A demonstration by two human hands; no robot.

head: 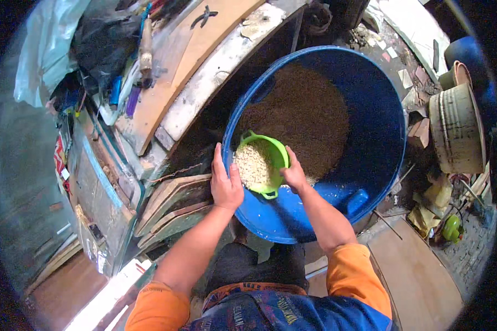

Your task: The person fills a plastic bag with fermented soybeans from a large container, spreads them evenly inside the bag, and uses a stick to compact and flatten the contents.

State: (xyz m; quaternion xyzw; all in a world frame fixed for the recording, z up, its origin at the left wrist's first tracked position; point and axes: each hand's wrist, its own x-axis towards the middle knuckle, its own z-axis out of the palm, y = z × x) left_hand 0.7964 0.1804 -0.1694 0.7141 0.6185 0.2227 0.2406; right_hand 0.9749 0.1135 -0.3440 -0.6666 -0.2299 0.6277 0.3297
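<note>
A large blue plastic barrel (372,82) stands open before me, with a mass of brown grainy material (302,111) inside. Within its near left part is a light-green plastic basket (282,155) with small loop handles, tilted and holding pale granules (254,163). My right hand (294,171) grips the basket's right wall. My left hand (227,182) lies upright along the barrel's left rim, fingers extended, thumb near the basket's left edge; whether it touches the basket I cannot tell. Some pale bits lie on the barrel's inner wall below the basket.
A cluttered wooden bench (182,82) with tools and plastic sheeting is at the upper left. Curved boards (170,198) lean left of the barrel. At the right are a dirty pale tub (457,128), rubble and a thin rod (389,225). A flat board (414,265) lies lower right.
</note>
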